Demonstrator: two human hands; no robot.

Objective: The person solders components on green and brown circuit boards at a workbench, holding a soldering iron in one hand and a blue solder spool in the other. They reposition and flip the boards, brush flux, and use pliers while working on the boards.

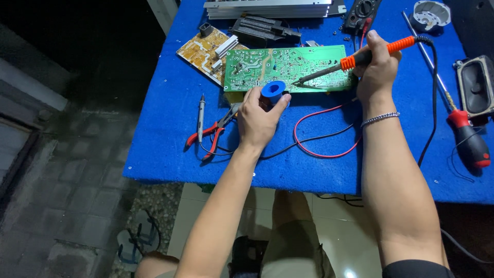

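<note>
My right hand (378,64) grips the soldering iron (360,57), its long axis slanting down-left, tip on the green circuit board (285,67). My left hand (260,116), its grip closed around the blue solder spool (273,91), sits just left of that tip.

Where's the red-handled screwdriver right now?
In the head view, the red-handled screwdriver lies on the blue table at the far right, beside the small speaker and clear of the right hand.

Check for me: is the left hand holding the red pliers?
No, the left hand holds a blue spool; the red pliers lie on the blue table beside it.
</note>
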